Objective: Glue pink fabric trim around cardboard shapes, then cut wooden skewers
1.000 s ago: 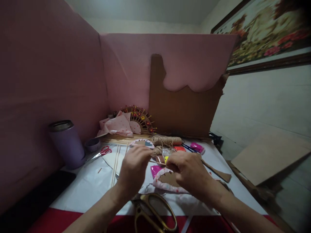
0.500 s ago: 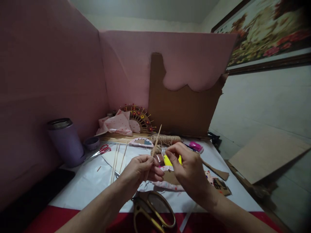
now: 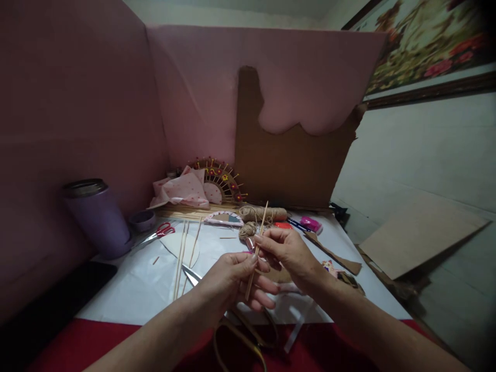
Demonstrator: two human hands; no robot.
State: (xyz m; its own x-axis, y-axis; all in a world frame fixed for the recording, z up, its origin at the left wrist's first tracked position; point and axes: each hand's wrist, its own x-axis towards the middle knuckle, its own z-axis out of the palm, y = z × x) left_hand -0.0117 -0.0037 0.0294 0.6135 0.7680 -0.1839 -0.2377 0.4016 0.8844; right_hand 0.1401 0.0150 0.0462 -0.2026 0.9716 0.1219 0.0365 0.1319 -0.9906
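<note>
A thin bamboo stick (image 3: 258, 243) stands nearly upright between both hands. My left hand (image 3: 232, 281) is closed around its lower part, fingers curled. My right hand (image 3: 284, 250) pinches the stick higher up with thumb and forefinger. Under the hands lies a cardboard piece edged in pink dotted fabric, mostly hidden. Large brass scissors (image 3: 240, 338) lie near the table's front edge below my left wrist.
A purple tumbler (image 3: 96, 217) stands at left beside red-handled scissors (image 3: 158, 233). Loose sticks (image 3: 182, 253), a jute twine spool (image 3: 263, 213), pink clay packets (image 3: 311, 224) and a decorated half-wheel (image 3: 219, 182) lie behind. A cardboard and pink backdrop (image 3: 287, 150) closes the rear.
The stick went from lying flat between my hands to standing upright. Both hands drew closer to me, and my right hand moved onto the stick. The view tilted down a little.
</note>
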